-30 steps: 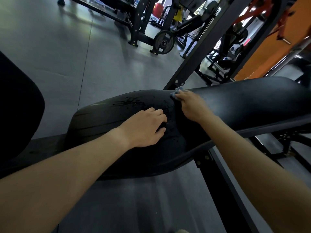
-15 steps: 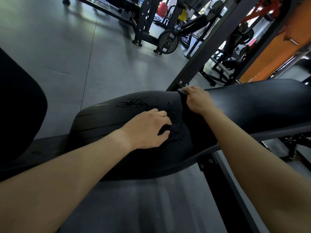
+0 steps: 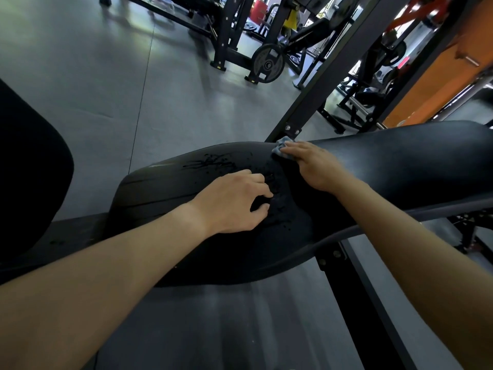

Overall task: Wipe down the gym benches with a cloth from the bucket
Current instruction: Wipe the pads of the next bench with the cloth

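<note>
On the bench (image 3: pixel 400 166), right hand (image 3: pixel 317 166) presses cloth (image 3: pixel 280 148) with straight fingers; left hand (image 3: pixel 229 201) rests, fingers loosely curled.

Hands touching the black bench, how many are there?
2. The left hand rests on the wet seat pad; the right hand presses the blue-grey cloth at the far edge.

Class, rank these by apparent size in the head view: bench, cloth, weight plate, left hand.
1. bench
2. left hand, though nearness enlarges it
3. weight plate, far away
4. cloth, partly under the right hand
</note>
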Action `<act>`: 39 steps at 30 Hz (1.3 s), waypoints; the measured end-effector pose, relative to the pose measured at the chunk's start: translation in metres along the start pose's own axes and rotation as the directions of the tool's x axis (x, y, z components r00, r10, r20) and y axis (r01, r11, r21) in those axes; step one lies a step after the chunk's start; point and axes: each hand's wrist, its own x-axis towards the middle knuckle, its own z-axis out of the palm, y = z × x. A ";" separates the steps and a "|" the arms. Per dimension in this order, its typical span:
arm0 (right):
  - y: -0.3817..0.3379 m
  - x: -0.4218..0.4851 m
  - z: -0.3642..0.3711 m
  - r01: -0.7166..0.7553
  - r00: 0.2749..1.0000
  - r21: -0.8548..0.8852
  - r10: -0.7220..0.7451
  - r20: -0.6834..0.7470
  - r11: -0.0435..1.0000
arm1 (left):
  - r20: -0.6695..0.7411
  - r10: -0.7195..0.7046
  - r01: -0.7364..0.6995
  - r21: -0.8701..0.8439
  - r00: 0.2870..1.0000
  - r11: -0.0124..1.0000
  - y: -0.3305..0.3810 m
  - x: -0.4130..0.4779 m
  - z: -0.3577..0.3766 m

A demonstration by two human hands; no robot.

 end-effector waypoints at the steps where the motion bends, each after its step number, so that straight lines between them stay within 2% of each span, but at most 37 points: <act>1: -0.001 0.007 0.000 -0.027 1.000 0.007 0.027 -0.003 1.000 | 0.005 0.000 0.000 0.002 1.000 1.000 0.000 -0.001 0.000; 5: -0.016 0.005 0.006 -0.069 0.997 0.058 0.072 -0.037 0.996 | 0.022 -0.002 0.002 0.007 1.000 1.000 0.001 -0.003 0.000; 11: -0.043 -0.059 0.004 0.047 0.998 0.134 -0.040 -0.051 0.990 | 0.046 -0.007 0.005 0.045 0.999 0.999 0.004 -0.005 -0.001; 15: -0.029 -0.069 0.004 0.112 0.994 0.154 -0.111 -0.018 0.982 | 0.051 -0.012 0.009 0.062 0.999 0.998 0.006 -0.006 -0.002; 19: -0.015 -0.039 0.004 0.011 0.999 0.042 -0.009 -0.042 0.999 | 0.054 -0.011 0.006 0.083 0.998 0.996 0.008 -0.008 -0.002; 23: -0.026 -0.032 0.010 -0.079 0.993 0.060 0.084 -0.079 0.995 | 0.088 -0.026 0.017 0.099 0.996 0.995 0.011 -0.011 -0.004; 33: -0.042 -0.099 0.010 0.100 0.994 0.115 -0.094 -0.059 0.988 | 0.122 0.013 -0.034 0.170 0.992 0.985 0.013 -0.018 -0.005; 39: -0.032 -0.063 0.009 -0.100 0.986 0.092 0.112 -0.124 0.991 | 0.116 0.002 -0.025 0.191 0.993 0.981 0.020 -0.023 -0.004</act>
